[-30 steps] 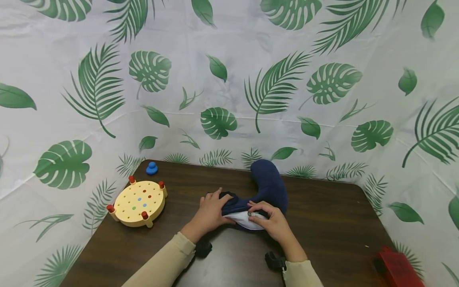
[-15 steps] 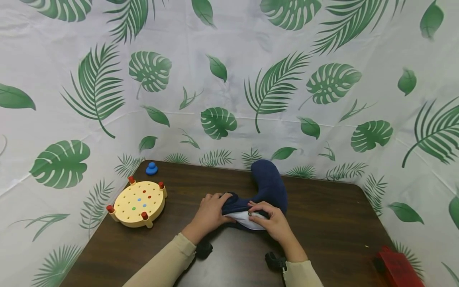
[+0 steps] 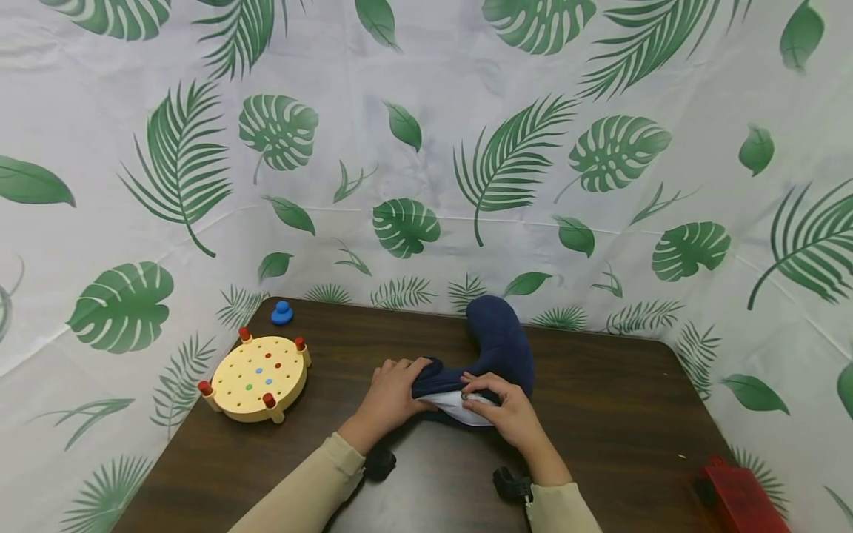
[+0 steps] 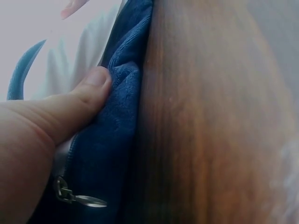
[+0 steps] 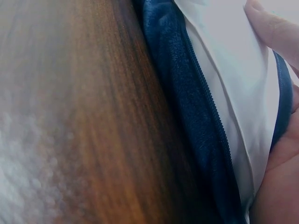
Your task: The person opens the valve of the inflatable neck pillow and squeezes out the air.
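A navy neck pillow (image 3: 501, 346) lies curved on the table, its zipper open along the near side and white inner fabric (image 3: 456, 406) showing in the gap. My left hand (image 3: 395, 394) grips the pillow's left end, fingers over the top. In the left wrist view the thumb (image 4: 86, 95) presses at the edge of the opening, above the metal zipper pull (image 4: 88, 200). At the right of the opening, my right hand (image 3: 508, 414) pinches the pillow between thumb and fingers. The right wrist view has its thumb (image 5: 275, 30) on the white fabric, beside the zipper teeth (image 5: 205, 88).
To the left stands a round yellow pegboard (image 3: 256, 377) with red-tipped posts and coloured dots. Behind it sits a small blue knobbed piece (image 3: 282, 313). A red object (image 3: 743, 492) is at the right edge. Leaf-print cloth (image 3: 426, 148) hangs behind the table.
The left hand's raised fingers have come down onto the pillow's left end. The right hand and the pillow stay nearly where they were.
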`<state>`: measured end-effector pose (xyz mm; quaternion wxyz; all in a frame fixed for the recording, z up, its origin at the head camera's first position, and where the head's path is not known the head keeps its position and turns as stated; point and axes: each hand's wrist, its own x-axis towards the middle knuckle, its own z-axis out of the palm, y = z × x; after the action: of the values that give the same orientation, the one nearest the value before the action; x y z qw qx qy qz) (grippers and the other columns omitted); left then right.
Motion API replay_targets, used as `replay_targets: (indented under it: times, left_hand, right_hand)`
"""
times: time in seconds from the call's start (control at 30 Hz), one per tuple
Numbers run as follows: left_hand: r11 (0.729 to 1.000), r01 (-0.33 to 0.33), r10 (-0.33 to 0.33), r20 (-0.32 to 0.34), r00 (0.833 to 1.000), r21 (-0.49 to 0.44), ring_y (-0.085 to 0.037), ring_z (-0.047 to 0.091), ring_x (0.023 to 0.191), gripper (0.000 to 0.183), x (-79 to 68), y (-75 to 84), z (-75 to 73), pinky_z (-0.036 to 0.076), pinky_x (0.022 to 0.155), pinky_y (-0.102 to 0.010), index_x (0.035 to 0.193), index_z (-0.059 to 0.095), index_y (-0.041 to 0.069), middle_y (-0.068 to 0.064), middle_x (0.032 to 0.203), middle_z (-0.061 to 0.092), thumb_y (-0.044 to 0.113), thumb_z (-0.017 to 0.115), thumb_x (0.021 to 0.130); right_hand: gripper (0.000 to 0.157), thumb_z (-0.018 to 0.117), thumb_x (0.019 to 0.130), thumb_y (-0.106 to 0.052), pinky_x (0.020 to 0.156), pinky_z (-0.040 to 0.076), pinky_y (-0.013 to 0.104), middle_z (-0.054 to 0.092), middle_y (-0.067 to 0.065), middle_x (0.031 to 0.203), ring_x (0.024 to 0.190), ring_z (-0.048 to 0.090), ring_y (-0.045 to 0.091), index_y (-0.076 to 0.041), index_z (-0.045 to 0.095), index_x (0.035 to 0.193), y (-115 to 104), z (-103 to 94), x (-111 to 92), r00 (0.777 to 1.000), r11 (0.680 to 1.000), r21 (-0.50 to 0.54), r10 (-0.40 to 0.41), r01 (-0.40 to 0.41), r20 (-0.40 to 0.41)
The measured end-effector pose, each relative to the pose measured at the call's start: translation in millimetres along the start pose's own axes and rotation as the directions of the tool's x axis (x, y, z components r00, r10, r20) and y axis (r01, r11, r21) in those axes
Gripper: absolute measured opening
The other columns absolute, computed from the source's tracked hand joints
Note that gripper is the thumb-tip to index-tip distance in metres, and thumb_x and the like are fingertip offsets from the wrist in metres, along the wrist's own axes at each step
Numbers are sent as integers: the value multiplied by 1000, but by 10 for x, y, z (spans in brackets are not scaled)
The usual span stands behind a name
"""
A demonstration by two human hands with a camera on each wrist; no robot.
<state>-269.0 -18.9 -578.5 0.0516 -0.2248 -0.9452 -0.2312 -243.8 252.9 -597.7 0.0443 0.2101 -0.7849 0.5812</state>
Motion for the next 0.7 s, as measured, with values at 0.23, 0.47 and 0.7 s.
replay_targets:
  times: [0.23, 0.47, 0.7]
  left_hand:
    - [1000, -10, 10, -6, 1000, -3, -34, 62, 107, 81, 10, -10, 3, 46, 89, -50, 150, 61, 29, -8, 131, 75, 57, 92, 81]
    - [1000, -17, 17, -13, 1000, -8, -34, 62, 108, 80, 8, -15, 11, 46, 89, -50, 151, 61, 29, -7, 131, 75, 56, 92, 82]
    - [1000, -8, 8, 2, 1000, -13, -31, 60, 107, 84, 7, -30, 48, 43, 86, -46, 155, 57, 35, -5, 132, 72, 56, 92, 82]
  right_hand:
    - [17, 88, 93, -15, 112, 46, 15, 80, 2, 128, 136, 70, 25, -20, 83, 108, -11, -5, -2, 1000, 1000, -9, 9, -9, 1]
    - [17, 87, 93, -14, 113, 45, 15, 80, 1, 128, 136, 70, 24, -18, 83, 109, -11, -8, -5, 1000, 1000, -1, 13, -13, -2]
    - [19, 87, 94, -13, 114, 45, 16, 80, 3, 128, 137, 69, 26, -12, 82, 112, -1, 3, -7, 1000, 1000, 15, 2, -2, 11]
